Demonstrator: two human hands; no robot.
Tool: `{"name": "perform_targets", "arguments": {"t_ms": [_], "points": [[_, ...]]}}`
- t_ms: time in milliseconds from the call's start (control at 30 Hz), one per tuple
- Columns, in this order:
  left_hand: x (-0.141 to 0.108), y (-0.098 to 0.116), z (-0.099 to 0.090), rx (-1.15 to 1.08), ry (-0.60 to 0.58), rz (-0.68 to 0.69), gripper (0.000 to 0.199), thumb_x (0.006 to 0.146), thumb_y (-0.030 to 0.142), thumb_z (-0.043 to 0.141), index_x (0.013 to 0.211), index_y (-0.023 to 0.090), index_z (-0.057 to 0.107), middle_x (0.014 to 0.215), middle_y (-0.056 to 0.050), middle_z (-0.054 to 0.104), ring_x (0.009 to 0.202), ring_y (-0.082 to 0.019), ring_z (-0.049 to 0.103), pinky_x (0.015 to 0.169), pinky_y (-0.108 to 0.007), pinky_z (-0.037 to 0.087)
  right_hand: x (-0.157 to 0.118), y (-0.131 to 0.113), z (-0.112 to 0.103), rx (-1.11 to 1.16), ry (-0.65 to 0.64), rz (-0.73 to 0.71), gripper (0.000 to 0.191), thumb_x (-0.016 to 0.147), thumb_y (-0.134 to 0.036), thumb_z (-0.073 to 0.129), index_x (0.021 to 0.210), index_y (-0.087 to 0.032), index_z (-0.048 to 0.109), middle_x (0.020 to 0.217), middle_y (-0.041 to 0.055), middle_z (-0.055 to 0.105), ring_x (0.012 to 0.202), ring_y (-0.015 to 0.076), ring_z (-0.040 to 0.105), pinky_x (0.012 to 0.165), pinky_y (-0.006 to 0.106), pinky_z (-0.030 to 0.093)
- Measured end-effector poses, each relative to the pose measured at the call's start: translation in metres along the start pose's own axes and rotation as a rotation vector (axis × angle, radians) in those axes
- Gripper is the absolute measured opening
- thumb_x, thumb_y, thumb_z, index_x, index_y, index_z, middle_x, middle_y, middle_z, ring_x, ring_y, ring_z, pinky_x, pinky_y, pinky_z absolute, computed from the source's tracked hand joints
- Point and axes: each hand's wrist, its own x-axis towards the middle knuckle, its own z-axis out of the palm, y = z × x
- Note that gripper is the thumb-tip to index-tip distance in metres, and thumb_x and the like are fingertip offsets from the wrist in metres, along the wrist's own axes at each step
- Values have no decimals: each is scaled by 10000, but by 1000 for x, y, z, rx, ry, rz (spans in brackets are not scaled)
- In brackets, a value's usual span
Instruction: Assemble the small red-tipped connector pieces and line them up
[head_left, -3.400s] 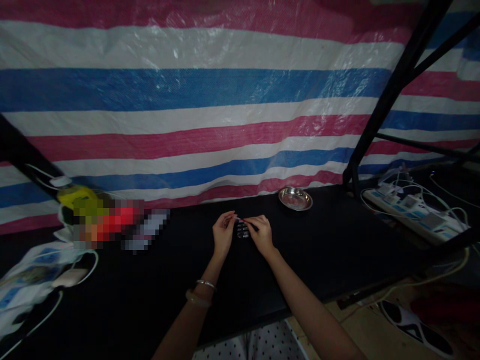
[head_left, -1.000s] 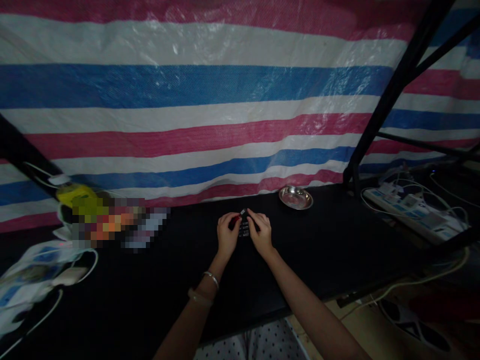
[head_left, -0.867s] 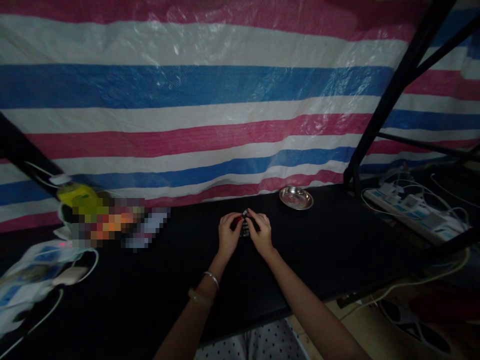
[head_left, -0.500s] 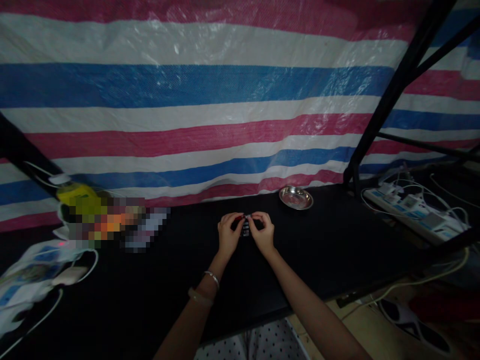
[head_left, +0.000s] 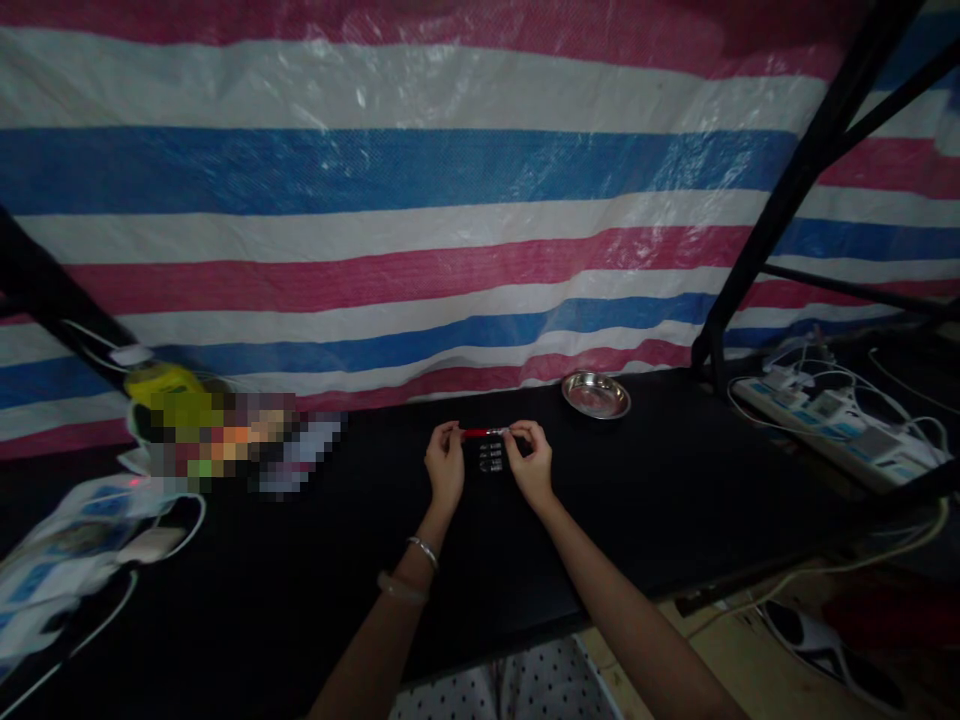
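With the slim red pen-like stick point(head_left: 480, 433) as the dial's centre, a cable-laden power strip point(head_left: 34, 580) lies between eight and nine o'clock, and a yellow bottle point(head_left: 174, 395) with a white cap sits at nine. The left hand point(head_left: 445, 455) pinches the stick's red end. The stick lies level between both hands; at six o'clock, just beside it, small dark pieces with pale marks point(head_left: 490, 460) line up on the black worktop point(head_left: 637, 520), too small to identify. The right hand point(head_left: 530, 458) pinches the stick's pale end. A round metal dish point(head_left: 596, 396) rests between two and three o'clock, another power strip point(head_left: 832, 410) at three.
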Motion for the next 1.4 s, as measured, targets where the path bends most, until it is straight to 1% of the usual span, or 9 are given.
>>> {"name": "perform_targets", "arguments": {"t_ms": [100, 267, 433, 700, 867, 1000, 1100, 1200, 1400], "points": [[2, 1, -1, -44, -1, -22, 205, 767, 326, 546, 862, 152, 597, 765, -43, 645, 722, -166, 637, 700, -287, 489, 0, 2, 0, -11, -14, 7, 113, 803, -302, 569, 829, -193, 563, 828, 31, 575, 789, 152, 581, 754, 290, 465], [5, -2, -2, -112, -21, -64, 241, 751, 343, 582, 879, 139, 576, 663, -15, 631, 615, -158, 648, 644, -279, 493, 1, 7, 1, -41, -31, 39, 139, 813, -331, 551, 835, -195, 572, 821, 31, 600, 829, 161, 576, 794, 302, 448], [8, -4, -3, -153, -34, -70, 280, 716, 353, 628, 881, 135, 567, 706, -21, 640, 650, -163, 662, 663, -284, 502, 4, 11, -1, -97, -68, 66, 158, 816, -337, 544, 848, -188, 584, 797, 29, 644, 846, 169, 586, 826, 317, 433], [13, -13, -8, -39, 7, -47, 260, 736, 368, 604, 834, 128, 587, 742, -49, 652, 672, -168, 662, 674, -297, 514, 5, 20, -1, -139, -159, 89, 201, 810, -279, 543, 934, -191, 674, 900, 62, 671, 910, 182, 608, 850, 340, 468], [16, -18, -10, 15, -14, -82, 213, 744, 319, 594, 838, 128, 597, 763, -57, 660, 707, -168, 657, 701, -304, 521, 4, 29, -1, -250, -179, 81, 210, 801, -236, 541, 936, -209, 699, 956, 66, 683, 967, 199, 571, 893, 376, 449], [17, -21, -9, 58, -32, -96, 171, 719, 237, 614, 855, 134, 595, 792, -61, 655, 739, -165, 650, 724, -311, 524, 4, 33, -1, -314, -196, 57, 236, 812, -208, 501, 932, -198, 704, 979, 72, 689, 987, 205, 559, 905, 383, 438], [17, -23, -8, 118, -35, -67, 160, 709, 187, 614, 861, 142, 597, 818, -64, 649, 748, -165, 645, 730, -318, 523, 5, 31, -2, -365, -200, 60, 266, 826, -200, 467, 957, -194, 698, 990, 77, 684, 984, 209, 564, 897, 388, 439], [16, -23, -8, 207, -64, -20, 152, 717, 181, 598, 866, 148, 605, 865, -71, 640, 769, -170, 636, 742, -333, 519, 5, 29, -2, -402, -218, 68, 282, 828, -198, 457, 992, -210, 687, 1000, 64, 681, 989, 209, 565, 894, 390, 434], [13, -20, -9, 436, -116, 164, 131, 749, 190, 541, 820, 174, 651, 887, -74, 633, 885, -212, 597, 855, -390, 469, 4, 27, -2, -459, -259, 57, 295, 835, -199, 444, 1009, -219, 682, 1049, 58, 666, 1016, 212, 551, 895, 387, 420]]}}
